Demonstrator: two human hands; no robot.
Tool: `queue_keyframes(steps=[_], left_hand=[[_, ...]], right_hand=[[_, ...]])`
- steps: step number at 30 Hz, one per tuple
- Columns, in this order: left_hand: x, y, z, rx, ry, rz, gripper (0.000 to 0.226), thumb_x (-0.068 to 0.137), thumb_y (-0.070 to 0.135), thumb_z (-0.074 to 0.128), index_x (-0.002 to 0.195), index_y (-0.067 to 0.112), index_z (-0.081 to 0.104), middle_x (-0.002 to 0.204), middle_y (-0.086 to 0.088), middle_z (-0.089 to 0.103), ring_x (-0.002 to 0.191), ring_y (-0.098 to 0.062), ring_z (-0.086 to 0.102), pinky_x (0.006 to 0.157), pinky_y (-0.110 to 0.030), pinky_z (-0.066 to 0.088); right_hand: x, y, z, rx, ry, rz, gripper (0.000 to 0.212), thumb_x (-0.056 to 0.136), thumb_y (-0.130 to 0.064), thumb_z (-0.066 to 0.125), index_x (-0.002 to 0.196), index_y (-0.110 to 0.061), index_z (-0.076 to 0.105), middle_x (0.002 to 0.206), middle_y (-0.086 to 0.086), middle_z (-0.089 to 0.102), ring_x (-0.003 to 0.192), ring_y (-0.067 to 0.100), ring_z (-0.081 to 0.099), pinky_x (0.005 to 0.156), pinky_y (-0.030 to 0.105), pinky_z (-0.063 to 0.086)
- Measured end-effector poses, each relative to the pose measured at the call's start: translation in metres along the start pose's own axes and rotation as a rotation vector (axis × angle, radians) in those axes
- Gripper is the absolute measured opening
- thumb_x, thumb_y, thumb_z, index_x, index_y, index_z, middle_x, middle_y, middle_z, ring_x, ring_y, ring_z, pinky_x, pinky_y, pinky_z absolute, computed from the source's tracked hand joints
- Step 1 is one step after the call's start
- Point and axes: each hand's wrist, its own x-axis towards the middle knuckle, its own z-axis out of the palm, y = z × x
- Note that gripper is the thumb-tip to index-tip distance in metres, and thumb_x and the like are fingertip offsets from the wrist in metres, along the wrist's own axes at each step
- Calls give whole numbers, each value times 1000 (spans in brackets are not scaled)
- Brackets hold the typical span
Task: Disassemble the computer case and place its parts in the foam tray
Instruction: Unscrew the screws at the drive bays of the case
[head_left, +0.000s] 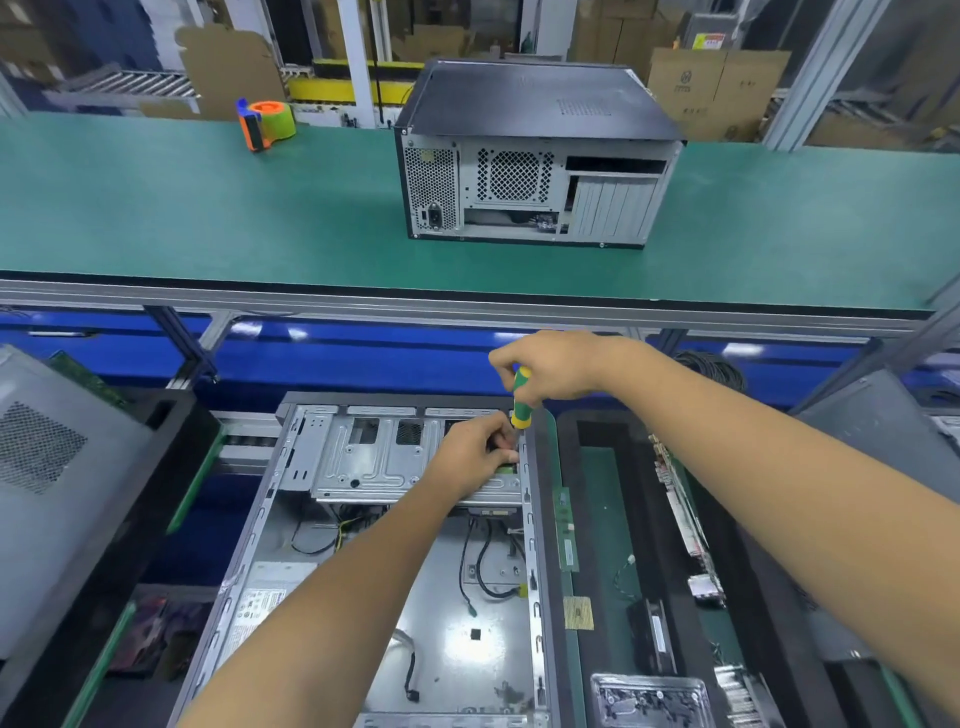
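Two hands at open computer case (395, 597), far-right corner: right hand (550, 371) grips screwdriver (521, 397) upright; left hand (475, 454) pinches at drive cage (363, 457). Foam tray (571, 441) right.

The computer case (374, 561) lies on its side with the side panel off, its open face turned up, just left of the foam tray (566, 457). Inside, a silver drive cage (374, 457) spans the far end, black cables (483, 561) trail over the bare metal floor, and a labelled power supply (265, 603) sits at the left wall. The black foam tray has green-bottomed compartments holding a green memory stick (568, 530) along its left wall, a square processor (578, 613), a circuit board (685, 514) standing on edge at the right and a metal part (649, 696) at the near end.
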Motion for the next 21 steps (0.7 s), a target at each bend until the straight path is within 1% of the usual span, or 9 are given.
queue_keyframes(steps=[2,5,8,11,13,15,17,18,21], left_hand=[[0,1,0,9,-2,6,22,83,13,82,86,21,62,77,10,67,76,-3,62,72,-13,48],[0,0,0,13,0,11,21,83,13,82,87,20,63,78,9,67,76,-3,62,71,-9,45],[0,0,0,17,3,16,20,83,14,82,89,18,64,79,9,68,78,-4,62,74,-13,47],[1,0,0,10,0,17,19,83,13,82,91,16,65,79,11,68,78,-3,62,75,-13,46],[1,0,0,1,-2,12,20,83,12,82,89,18,65,77,12,67,76,0,62,72,-7,43],[0,0,0,-15,3,5,21,82,10,82,87,19,64,76,12,68,75,1,63,72,-5,42],[0,-1,1,-18,2,3,22,83,9,82,86,20,63,77,12,68,76,-1,63,74,-8,44],[0,-1,1,-18,1,2,23,83,10,82,86,20,63,77,12,68,76,-1,63,75,-9,44],[0,0,0,-32,-6,-1,23,82,10,83,87,20,63,77,13,68,76,2,63,74,-6,43]], right_hand=[[-2,-2,3,118,-54,-35,17,85,-17,67,89,-24,52,100,2,61,79,23,52,64,40,43],[-2,-3,6,62,-60,-58,17,86,-12,66,90,-22,53,102,2,50,81,26,52,68,46,46],[-2,-3,6,50,-56,-82,22,85,1,57,85,-22,59,96,0,40,76,16,45,59,29,36],[-3,-3,6,-41,-61,-107,30,82,5,56,80,-24,63,96,1,38,88,24,47,66,31,39],[-3,-4,6,-62,-94,-84,29,84,0,60,97,-26,57,96,1,39,79,26,47,59,34,38],[-4,-6,6,-161,-52,-34,24,90,-17,61,109,-26,48,94,0,43,67,21,45,52,33,31],[-6,-9,7,-359,60,25,18,98,-38,49,104,-22,43,84,0,50,62,16,43,52,34,26],[-6,-9,8,-415,88,49,20,101,-42,42,100,-21,41,79,1,50,62,16,42,52,34,25],[-2,-7,12,-355,89,41,20,101,-33,38,83,-22,38,72,-1,47,60,18,37,55,34,24]])
